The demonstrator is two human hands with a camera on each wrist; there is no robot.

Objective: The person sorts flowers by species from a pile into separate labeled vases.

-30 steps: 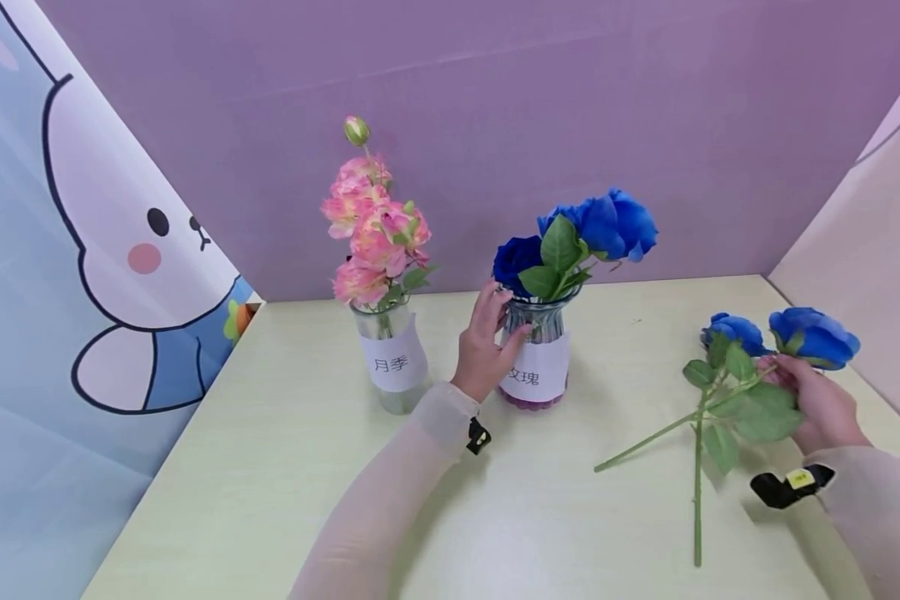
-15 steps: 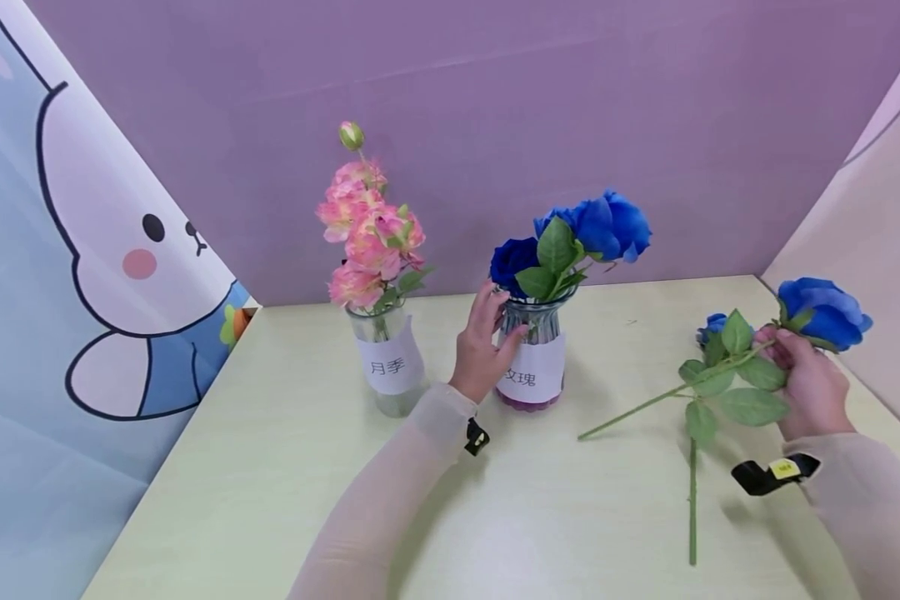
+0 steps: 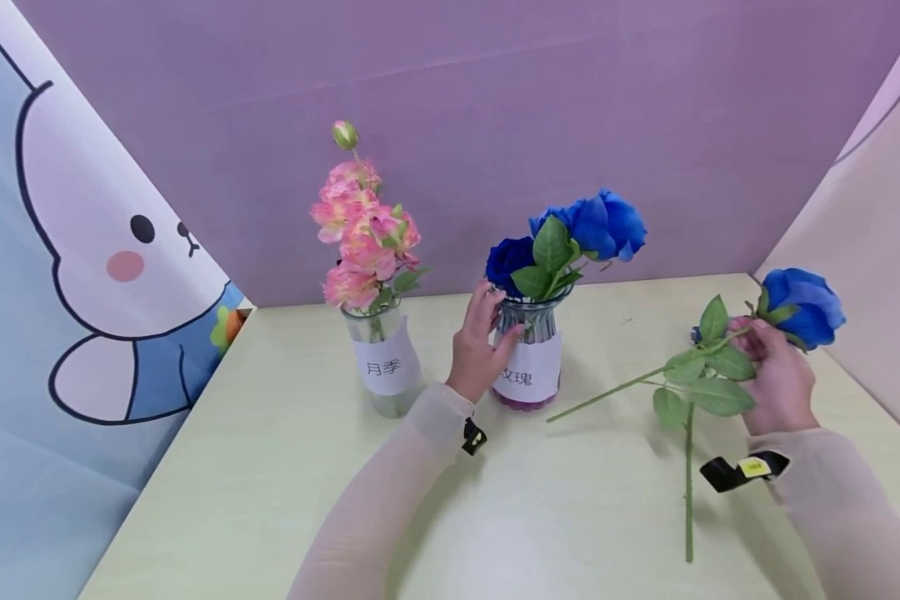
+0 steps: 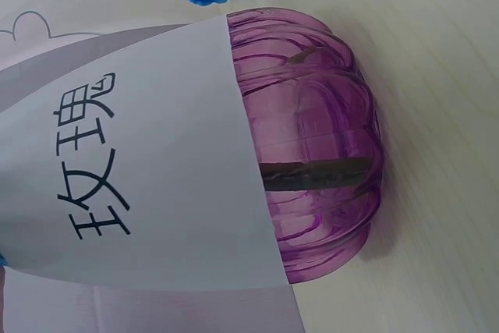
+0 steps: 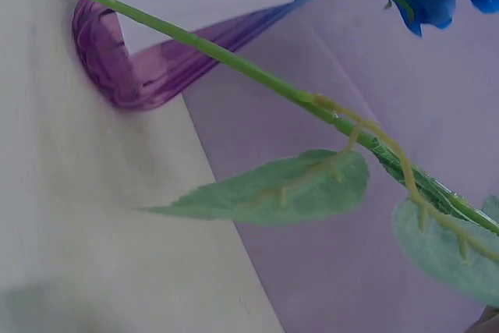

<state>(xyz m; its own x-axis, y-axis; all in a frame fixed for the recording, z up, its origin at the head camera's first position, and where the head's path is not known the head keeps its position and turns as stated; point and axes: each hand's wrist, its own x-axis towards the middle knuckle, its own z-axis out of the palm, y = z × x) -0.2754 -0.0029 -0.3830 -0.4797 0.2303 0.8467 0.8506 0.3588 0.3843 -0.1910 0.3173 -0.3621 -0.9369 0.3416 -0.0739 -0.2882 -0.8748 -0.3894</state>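
My left hand (image 3: 480,350) holds the neck of a ribbed glass vase (image 3: 558,333), thumb in front and fingers near the rim. Several blue roses (image 3: 603,225) stand in this vase. Its purple base (image 4: 320,130) sits on the table in the left wrist view, with a dark stem end inside. My right hand (image 3: 780,383) pinches a blue rose (image 3: 802,308) just below its bloom, the stem (image 5: 234,60) slanting down left toward the vase. Another rose lies on the table, its stem (image 3: 688,500) pointing at me and its bloom mostly hidden behind leaves.
Left of the ribbed vase stands a clear glass vase (image 3: 393,404) with pink flowers (image 3: 363,242). Both vases carry white paper labels with writing. A purple backdrop (image 3: 450,125) closes the table's far edge, and a cartoon-printed cloth (image 3: 90,450) hangs along the left.
My right hand has lifted one blue rose off the table and carried it left, its stem end nearing the ribbed vase. The other rose stays down. My left hand keeps its place on the vase.
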